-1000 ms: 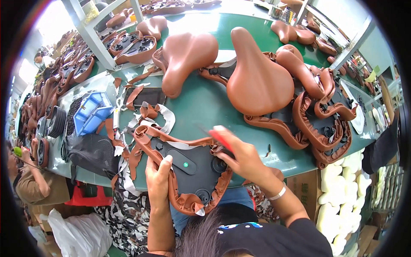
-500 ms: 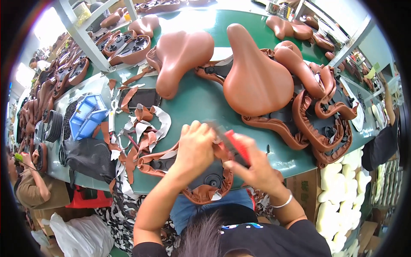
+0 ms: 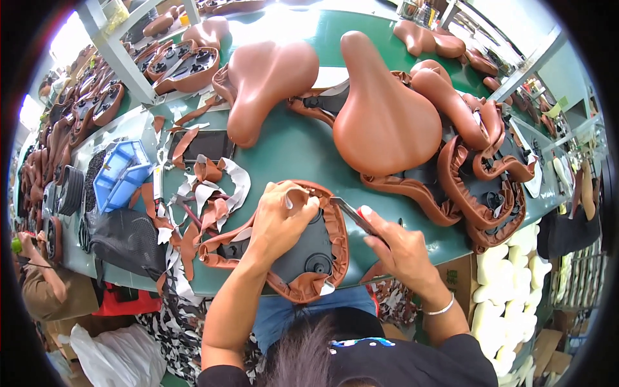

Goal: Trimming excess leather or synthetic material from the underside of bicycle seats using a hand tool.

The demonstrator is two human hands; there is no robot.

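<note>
An upturned bicycle saddle (image 3: 303, 258) with a black underside and ruffled brown leather edging lies at the near edge of the green table (image 3: 290, 151). My left hand (image 3: 280, 216) presses on it and pinches the brown edging at its far rim. My right hand (image 3: 396, 248) holds a red-handled metal tool (image 3: 351, 214) whose tip points at the edging right beside my left fingers.
Finished brown saddles (image 3: 380, 109) and upturned ones (image 3: 483, 187) crowd the table's middle and right. Leather scraps (image 3: 206, 193), a blue bin (image 3: 119, 174) and a black mesh piece (image 3: 126, 238) lie to the left. More saddles fill the far-left rack (image 3: 84, 109). Another person (image 3: 42, 277) sits at lower left.
My left hand slid from the saddle's near side up to its far rim. The right hand with the tool shifted right and lowered, its tip now at the edging.
</note>
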